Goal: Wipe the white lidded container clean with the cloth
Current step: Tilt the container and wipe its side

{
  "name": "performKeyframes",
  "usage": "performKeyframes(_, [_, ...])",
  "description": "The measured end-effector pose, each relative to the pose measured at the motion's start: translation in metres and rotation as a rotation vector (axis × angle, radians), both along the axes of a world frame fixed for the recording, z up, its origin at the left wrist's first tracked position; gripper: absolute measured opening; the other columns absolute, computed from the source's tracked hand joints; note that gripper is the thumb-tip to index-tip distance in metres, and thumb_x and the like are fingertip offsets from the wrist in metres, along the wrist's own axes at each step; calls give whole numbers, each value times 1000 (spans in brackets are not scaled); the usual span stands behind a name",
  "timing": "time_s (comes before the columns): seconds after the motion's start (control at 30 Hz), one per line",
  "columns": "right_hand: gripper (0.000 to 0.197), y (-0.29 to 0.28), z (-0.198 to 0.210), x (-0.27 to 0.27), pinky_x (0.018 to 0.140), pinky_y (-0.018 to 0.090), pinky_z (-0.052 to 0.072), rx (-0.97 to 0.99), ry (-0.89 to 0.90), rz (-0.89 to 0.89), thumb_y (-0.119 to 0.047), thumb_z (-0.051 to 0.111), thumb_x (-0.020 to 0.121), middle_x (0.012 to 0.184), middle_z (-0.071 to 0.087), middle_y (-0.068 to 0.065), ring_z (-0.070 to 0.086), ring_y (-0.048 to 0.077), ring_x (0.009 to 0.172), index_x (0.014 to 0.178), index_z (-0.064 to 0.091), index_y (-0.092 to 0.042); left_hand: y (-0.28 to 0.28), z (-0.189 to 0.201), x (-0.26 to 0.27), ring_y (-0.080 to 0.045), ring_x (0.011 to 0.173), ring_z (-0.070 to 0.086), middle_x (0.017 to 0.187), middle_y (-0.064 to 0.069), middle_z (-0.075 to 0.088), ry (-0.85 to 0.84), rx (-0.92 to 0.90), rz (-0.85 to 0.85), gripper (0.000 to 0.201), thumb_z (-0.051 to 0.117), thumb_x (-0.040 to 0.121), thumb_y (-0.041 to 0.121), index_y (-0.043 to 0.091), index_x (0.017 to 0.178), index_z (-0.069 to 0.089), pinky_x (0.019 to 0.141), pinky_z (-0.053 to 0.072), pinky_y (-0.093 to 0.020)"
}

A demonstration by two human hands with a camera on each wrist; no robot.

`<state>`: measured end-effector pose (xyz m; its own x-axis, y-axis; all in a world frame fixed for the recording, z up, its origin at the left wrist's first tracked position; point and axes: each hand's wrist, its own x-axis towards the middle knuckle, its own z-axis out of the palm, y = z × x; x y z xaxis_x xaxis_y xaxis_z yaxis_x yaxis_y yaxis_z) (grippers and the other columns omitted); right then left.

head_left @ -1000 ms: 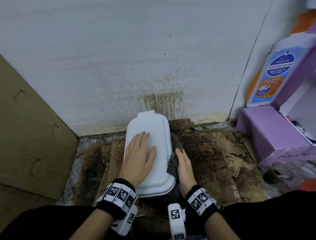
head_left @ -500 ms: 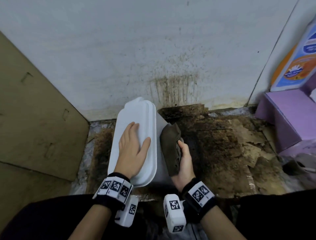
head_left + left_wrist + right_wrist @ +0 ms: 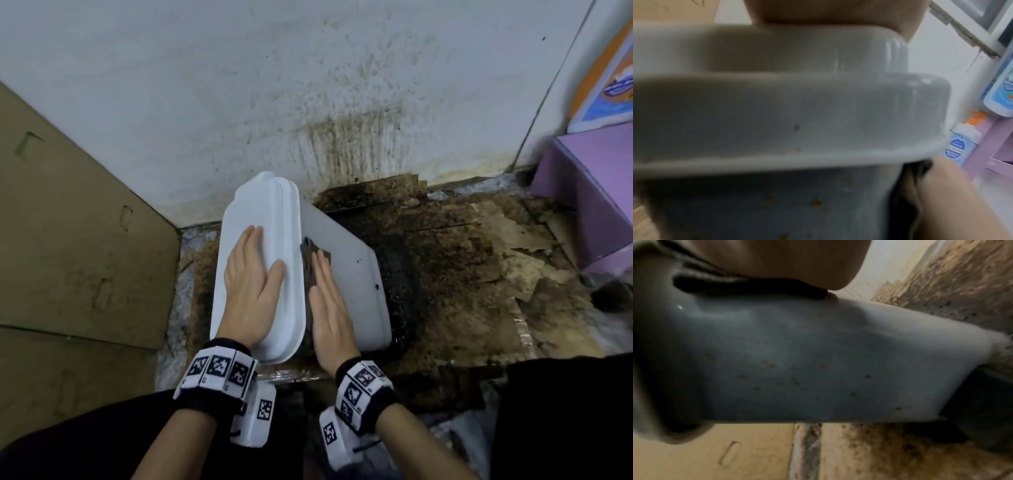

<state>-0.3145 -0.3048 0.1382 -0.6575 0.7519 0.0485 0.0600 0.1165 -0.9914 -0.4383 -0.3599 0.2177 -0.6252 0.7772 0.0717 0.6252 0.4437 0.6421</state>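
The white lidded container (image 3: 346,260) is tipped to the left on the stained floor, its lid (image 3: 260,219) facing left and one speckled side wall facing up. My left hand (image 3: 253,274) lies flat on the lid with straight fingers. My right hand (image 3: 325,284) presses the dark brown cloth (image 3: 308,260) against the side wall just under the lid's rim, fingers straight. In the left wrist view the lid's rim (image 3: 777,113) fills the frame, with the cloth (image 3: 906,203) at lower right. The right wrist view shows the cloth (image 3: 748,285) on the spotted wall (image 3: 818,369).
A stained white wall (image 3: 308,85) stands right behind the container. Flattened brown cardboard (image 3: 68,240) leans at the left. Purple boxes (image 3: 596,192) with bottles stand at the right. The floor (image 3: 479,274) is covered with dirty, torn cardboard.
The container has been tipped further to the left, baring its side wall. My right hand has laid the cloth flat on that wall, up against the lid's rim.
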Motion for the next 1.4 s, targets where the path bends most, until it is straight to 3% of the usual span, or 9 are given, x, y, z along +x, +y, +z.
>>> performKeyframes(0.1, [54, 10, -25, 11, 128, 35, 8, 74, -124, 22, -36, 21, 109, 169, 6, -15, 2, -2, 154, 161, 10, -27, -3, 1, -3, -9, 150, 11, 163, 3, 17, -22, 9, -2, 74, 29, 93, 56, 20, 156, 19, 124, 8, -36])
performKeyframes(0.27, [57, 31, -64, 25, 128, 38, 4, -54, -258, -5, -42, 17, 104, 169, -2, -15, -5, -5, 152, 158, 2, -35, -4, 5, -4, -12, 149, 13, 161, 3, 20, -53, 39, 8, 72, 34, 92, 54, 20, 154, 23, 124, 11, -42])
performKeyframes(0.47, [62, 32, -53, 21, 127, 38, 2, -142, -316, -30, -41, 12, 96, 169, -5, -12, -8, -3, 152, 156, -2, -34, -3, 8, -2, -12, 148, 15, 160, 2, 21, -25, 25, 17, 64, 36, 96, 42, 19, 154, 22, 123, 11, -40])
performKeyframes(0.73, [57, 0, 6, -9, 124, 25, -2, 22, -150, 58, -35, 12, 104, 167, -3, -21, -6, -7, 151, 160, 2, -32, -3, 7, -2, -8, 148, 10, 163, 0, 16, -15, -3, 20, 66, 31, 96, 39, 17, 156, 18, 122, 5, -31])
performKeyframes(0.97, [58, 11, -31, 9, 126, 27, 7, 189, -113, 36, -37, 17, 106, 169, 7, -12, 6, 2, 155, 161, 10, -21, -3, 4, -4, -6, 147, 11, 161, 3, 18, -12, 20, 20, 64, 34, 96, 40, 19, 155, 21, 119, 4, -26])
performKeyframes(1.1, [58, 25, -80, 31, 127, 30, 2, -5, -261, -53, -39, 15, 105, 168, 0, -13, -2, -2, 153, 161, 7, -26, -4, 6, -5, -6, 147, 12, 159, 6, 19, -35, 32, 19, 62, 36, 96, 40, 22, 154, 22, 119, 5, -28])
performKeyframes(1.2, [53, 37, -101, 39, 127, 32, -1, -243, -347, -128, -27, 19, 110, 168, -2, -11, -3, 2, 154, 160, 4, -25, -2, 5, -4, -8, 147, 13, 159, 6, 20, -35, 40, 6, 63, 36, 94, 43, 22, 153, 24, 119, 6, -29])
performKeyframes(1.3, [53, 44, -100, 36, 127, 33, -2, -327, -394, -177, -23, 21, 111, 170, 0, -4, 0, 8, 155, 161, 5, -18, 0, 5, -3, -8, 147, 14, 158, 5, 21, -40, 43, 3, 64, 36, 94, 45, 22, 153, 24, 120, 7, -30])
performKeyframes(1.4, [53, 41, -77, 26, 123, 25, -6, -319, -473, -165, -18, 22, 111, 169, -2, 1, -3, 14, 156, 160, 4, -12, -2, 4, -6, -9, 147, 15, 159, 4, 22, -29, 52, 9, 65, 35, 94, 44, 21, 153, 24, 121, 8, -33])
